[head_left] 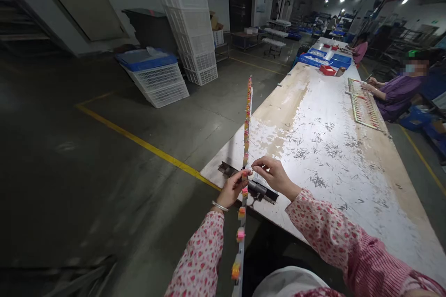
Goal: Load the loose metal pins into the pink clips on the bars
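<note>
A long narrow metal bar (243,241) runs away from me past the table's near left corner, with several small orange, yellow and pink pieces (240,234) set along it. My left hand (234,188) is closed at the bar, its fingers around one of these pieces. Just to the right, my right hand (273,174) pinches with thumb and forefinger what looks like a thin wire, close to the left fingertips. A dark metal bracket (266,192) lies under the bar on the table corner.
Many small metal slivers (318,181) are scattered over the long worn table (365,232). Across it a person in purple (399,88) works at a green-edged frame (354,106). White crates (195,32) are stacked at left. A white round thing (291,280) is below me.
</note>
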Motion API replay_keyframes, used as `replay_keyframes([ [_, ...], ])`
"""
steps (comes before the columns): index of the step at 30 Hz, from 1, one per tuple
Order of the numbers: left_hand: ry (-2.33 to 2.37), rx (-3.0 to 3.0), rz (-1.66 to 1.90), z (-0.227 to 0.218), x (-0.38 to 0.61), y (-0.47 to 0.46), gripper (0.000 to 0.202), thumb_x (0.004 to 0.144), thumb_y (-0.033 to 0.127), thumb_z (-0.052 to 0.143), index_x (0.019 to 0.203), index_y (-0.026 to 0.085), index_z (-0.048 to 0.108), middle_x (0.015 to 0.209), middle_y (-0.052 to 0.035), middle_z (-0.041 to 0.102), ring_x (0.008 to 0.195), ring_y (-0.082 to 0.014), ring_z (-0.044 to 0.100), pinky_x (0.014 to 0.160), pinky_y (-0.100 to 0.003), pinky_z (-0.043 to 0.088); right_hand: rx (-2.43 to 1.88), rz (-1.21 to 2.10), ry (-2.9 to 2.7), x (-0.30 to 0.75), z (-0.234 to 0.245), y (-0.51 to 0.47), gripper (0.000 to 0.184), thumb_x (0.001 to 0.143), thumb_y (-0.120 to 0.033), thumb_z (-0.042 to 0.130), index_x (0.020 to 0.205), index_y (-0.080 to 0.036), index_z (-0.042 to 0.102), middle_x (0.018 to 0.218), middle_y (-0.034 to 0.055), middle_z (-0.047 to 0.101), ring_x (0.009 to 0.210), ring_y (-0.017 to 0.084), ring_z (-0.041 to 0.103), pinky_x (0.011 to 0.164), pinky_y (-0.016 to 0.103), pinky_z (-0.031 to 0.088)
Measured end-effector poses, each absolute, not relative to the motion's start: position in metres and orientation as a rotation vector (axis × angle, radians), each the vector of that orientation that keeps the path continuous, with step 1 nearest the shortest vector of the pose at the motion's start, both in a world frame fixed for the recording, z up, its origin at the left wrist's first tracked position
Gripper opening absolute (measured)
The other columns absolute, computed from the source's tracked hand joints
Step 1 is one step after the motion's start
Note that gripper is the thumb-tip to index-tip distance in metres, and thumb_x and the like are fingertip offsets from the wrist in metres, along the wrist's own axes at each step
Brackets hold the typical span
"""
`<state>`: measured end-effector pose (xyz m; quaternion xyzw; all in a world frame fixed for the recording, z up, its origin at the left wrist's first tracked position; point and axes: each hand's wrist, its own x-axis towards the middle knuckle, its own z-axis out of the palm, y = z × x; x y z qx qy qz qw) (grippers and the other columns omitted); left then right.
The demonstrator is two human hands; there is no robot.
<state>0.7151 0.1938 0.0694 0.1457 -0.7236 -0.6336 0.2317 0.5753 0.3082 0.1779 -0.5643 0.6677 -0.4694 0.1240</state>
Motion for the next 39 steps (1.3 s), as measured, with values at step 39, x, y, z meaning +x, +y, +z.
replay_keyframes([
  [39, -1.302, 1.258, -2.078, 0.077, 0.781, 0.246, 0.066, 0.057, 0.06, 0.077, 0.109, 0.022, 0.064, 0.116, -0.0057, 0.068, 0.118, -0.029, 0.055, 0.089, -0.028, 0.051, -0.446, -0.9, 2.748, 0.415, 0.023, 0.44, 0.021, 0.08, -0.02, 0.049, 0.08, -0.014, 0.069, 0.078, 0.0059, 0.07, 0.072, 0.017, 0.063, 0.067, 0.025, 0.047],
])
